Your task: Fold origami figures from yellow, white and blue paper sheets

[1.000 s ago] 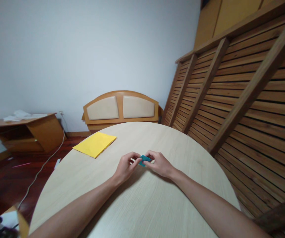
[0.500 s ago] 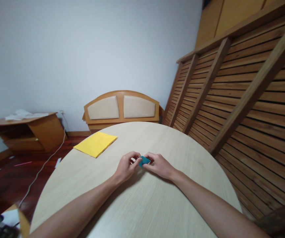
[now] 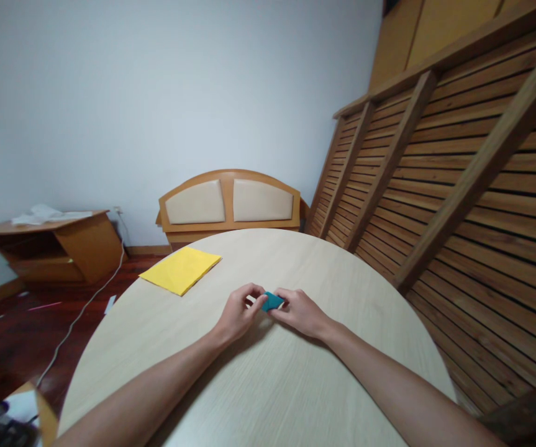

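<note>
1. The left hand [image 3: 237, 315] is seen with its fingers curled and its fingertips pinched on the left edge of a small teal paper piece [image 3: 272, 301].
2. The right hand [image 3: 301, 311] is seen with its fingers bent, and the right edge of the same piece is pinched by its fingertips.
3. The teal paper piece is held between the two hands, just above or on the table top; whether it rests on the wood cannot be told.
4. The piece is seen as small, flat and folded, with a pointed corner toward the left hand; its colour is a deep blue-green, and most of its outline is covered by the fingers.
5. Both forearms are laid over the round table [image 3: 258, 397], whose pale wood grain is shown beneath and around the hands.
6. A yellow paper sheet [image 3: 180, 269] is laid flat on the table, beyond the left hand and well apart from it, near the far left rim.
7. A padded wooden headboard [image 3: 228, 203] is leaned against the wall beyond both hands.
8. Slatted wooden frames [image 3: 458, 186] are stood beyond the right hand.
9. A low wooden cabinet [image 3: 58, 245] is placed far out past the left hand.
</note>
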Action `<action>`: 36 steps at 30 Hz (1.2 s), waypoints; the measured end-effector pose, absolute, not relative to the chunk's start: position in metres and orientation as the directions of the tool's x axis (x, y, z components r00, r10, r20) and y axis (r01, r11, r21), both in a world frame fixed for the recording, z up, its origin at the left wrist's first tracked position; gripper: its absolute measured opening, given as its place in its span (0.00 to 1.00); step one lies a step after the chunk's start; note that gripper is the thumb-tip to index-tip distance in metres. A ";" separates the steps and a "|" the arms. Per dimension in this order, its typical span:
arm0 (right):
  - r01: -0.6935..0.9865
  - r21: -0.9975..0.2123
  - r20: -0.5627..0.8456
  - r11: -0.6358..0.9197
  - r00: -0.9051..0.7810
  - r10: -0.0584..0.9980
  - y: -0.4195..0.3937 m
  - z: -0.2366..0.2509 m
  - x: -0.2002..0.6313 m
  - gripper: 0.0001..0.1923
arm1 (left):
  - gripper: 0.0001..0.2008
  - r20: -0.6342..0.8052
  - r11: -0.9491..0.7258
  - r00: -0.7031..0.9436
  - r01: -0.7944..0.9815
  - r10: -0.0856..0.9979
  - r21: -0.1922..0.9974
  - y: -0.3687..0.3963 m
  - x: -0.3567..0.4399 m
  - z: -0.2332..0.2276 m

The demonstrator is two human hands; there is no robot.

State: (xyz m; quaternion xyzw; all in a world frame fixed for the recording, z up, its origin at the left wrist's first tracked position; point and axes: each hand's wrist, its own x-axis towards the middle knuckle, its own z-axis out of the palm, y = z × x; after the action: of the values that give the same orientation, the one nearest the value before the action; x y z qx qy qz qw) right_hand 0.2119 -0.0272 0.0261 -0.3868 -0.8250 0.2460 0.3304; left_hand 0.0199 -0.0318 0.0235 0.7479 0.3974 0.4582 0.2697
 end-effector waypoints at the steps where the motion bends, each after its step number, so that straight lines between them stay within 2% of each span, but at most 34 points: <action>1: 0.460 -0.669 0.368 0.584 -0.478 0.798 -0.027 0.027 0.212 0.03 | 0.12 0.475 -0.545 0.269 0.354 0.838 0.760 -0.032 0.020 0.024; 5: 0.413 -0.669 0.452 0.618 -0.435 0.779 -0.025 0.029 0.214 0.05 | 0.11 0.494 -0.581 0.308 0.401 0.813 0.708 -0.032 0.018 0.023; 11: 0.436 -0.557 0.555 0.707 -0.438 0.707 -0.021 0.028 0.216 0.04 | 0.11 0.541 -0.643 0.347 0.427 0.766 0.636 -0.031 0.016 0.022; 20: 0.403 -0.545 0.556 0.735 -0.483 0.676 -0.022 0.033 0.218 0.12 | 0.10 0.585 -0.700 0.384 0.410 0.714 0.585 -0.034 0.013 0.022; 36: 0.430 -0.540 0.529 0.723 -0.495 0.689 -0.025 0.034 0.218 0.08 | 0.10 0.554 -0.672 0.382 0.457 0.740 0.583 -0.036 0.015 0.024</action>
State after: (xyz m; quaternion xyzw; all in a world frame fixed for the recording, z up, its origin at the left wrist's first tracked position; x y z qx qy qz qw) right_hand 0.2175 -0.0254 0.0341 -0.3303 -0.8475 0.1708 0.3788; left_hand 0.0152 -0.0355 0.0244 0.8139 0.3675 0.4168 0.1697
